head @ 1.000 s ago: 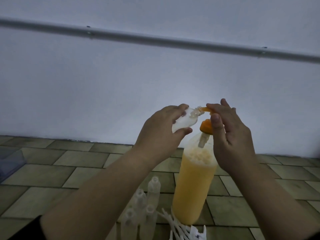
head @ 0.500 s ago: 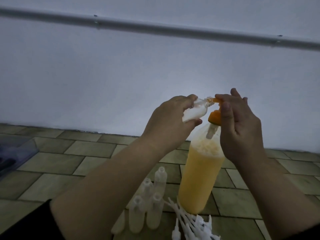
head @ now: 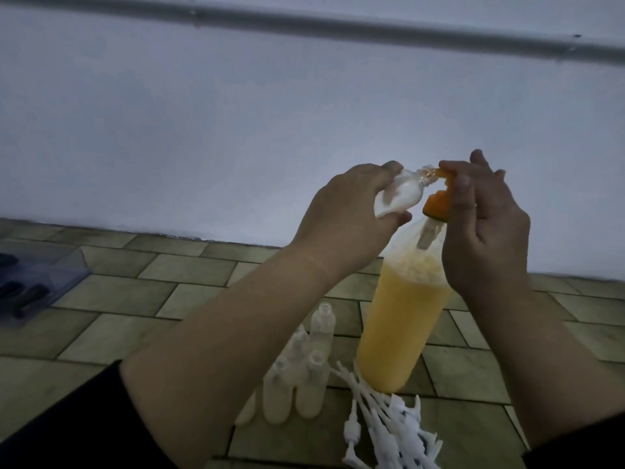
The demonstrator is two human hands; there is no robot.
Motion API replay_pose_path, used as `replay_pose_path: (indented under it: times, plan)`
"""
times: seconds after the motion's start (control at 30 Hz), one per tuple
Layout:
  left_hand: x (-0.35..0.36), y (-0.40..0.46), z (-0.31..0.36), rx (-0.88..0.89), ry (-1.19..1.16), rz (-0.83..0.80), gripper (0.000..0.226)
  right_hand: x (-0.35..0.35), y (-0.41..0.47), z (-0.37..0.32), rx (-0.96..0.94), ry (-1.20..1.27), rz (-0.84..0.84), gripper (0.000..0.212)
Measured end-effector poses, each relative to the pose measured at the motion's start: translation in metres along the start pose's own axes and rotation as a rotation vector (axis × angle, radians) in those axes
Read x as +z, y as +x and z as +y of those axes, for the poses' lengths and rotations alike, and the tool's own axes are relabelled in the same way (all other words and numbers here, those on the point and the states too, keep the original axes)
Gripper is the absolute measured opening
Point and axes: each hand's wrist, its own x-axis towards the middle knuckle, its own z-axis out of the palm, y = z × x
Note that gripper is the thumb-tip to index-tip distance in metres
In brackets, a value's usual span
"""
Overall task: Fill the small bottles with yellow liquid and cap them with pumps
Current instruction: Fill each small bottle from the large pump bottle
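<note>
My left hand [head: 345,211] grips a small clear bottle [head: 165,198], tilted on its side with its mouth against the orange spout. My right hand [head: 483,228] rests on top of the orange pump head [head: 537,206] of a tall bottle of yellow liquid [head: 402,319], thumb and fingers curled over the pump. The tall bottle stands on the tiled floor, foam at the top of its liquid. Several empty small bottles [head: 304,374] stand below my left forearm. A pile of white pumps [head: 389,428] lies beside them, at the tall bottle's base.
A white wall with a grey pipe [head: 338,25] rises right behind the work spot. A translucent blue-grey tray [head: 37,279] with dark items lies on the tiled floor [head: 169,292] at far left.
The view has shifted a little, so the small bottles and pumps on the floor show more fully. Both hands keep their hold at the pump spout.
</note>
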Motion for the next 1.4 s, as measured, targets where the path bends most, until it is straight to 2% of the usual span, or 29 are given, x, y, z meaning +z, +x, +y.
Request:
replay_pose_path:
  times: [0.27, 0.5, 0.77, 1.0, 1.17, 1.4]
  plan:
    - [-0.011, 0.007, 0.002, 0.010, 0.035, 0.005, 0.051, -0.016, 0.013, -0.011, -0.051, -0.049, -0.103, 0.049]
    - [0.001, 0.001, 0.003, 0.025, 0.016, -0.008, 0.048, -0.008, -0.004, -0.002, -0.019, -0.025, -0.012, 0.045]
    - [-0.006, 0.008, 0.004, 0.023, 0.073, 0.030, 0.050, -0.010, 0.010, -0.011, -0.015, -0.045, -0.024, 0.054]
    - [0.000, 0.001, -0.004, 0.011, 0.053, 0.006, 0.046, 0.006, -0.005, -0.003, -0.026, -0.063, 0.023, 0.045]
    - [-0.004, 0.005, -0.002, 0.000, 0.070, 0.008, 0.047, -0.002, 0.005, -0.009, -0.033, -0.062, -0.036, 0.051]
    - [0.000, 0.006, 0.002, 0.032, 0.063, 0.036, 0.048, 0.000, 0.000, -0.005, -0.034, -0.137, 0.018, 0.050]
